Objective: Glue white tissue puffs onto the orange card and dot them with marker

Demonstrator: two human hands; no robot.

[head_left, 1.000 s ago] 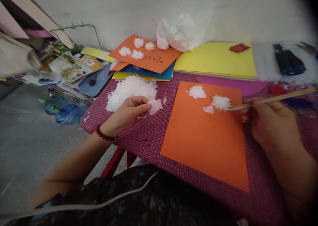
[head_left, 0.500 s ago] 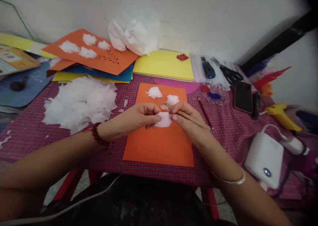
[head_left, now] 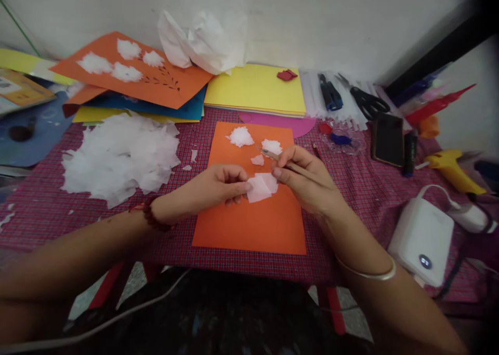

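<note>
Between my hands, above an orange sheet [head_left: 249, 230], are thin white tissue paper pieces [head_left: 260, 187], partly overlapping. My left hand [head_left: 230, 183] pinches the left edge of the tissue paper. My right hand [head_left: 302, 175] is closed around a slim pencil-like stick [head_left: 286, 167], its tip pointing up and left, and its thumb and fingers also meet the right-hand tissue piece. Two fluffy white paper tufts [head_left: 240, 136] sit on the upper part of the orange sheet, with a small loose tissue scrap [head_left: 257, 160] just below them.
A heap of white tissue pieces [head_left: 120, 157] lies left. Behind are a decorated orange card [head_left: 132, 79], yellow sheets [head_left: 255, 90] and crumpled white paper [head_left: 206, 43]. On the right are scissors [head_left: 366, 103], a phone [head_left: 389, 139], a yellow glue gun [head_left: 452, 170] and a white power bank [head_left: 423, 240].
The tissue between my hands has spread from one small piece into two overlapping pieces. My right hand has moved slightly right, away from my left. The view has shifted a little.
</note>
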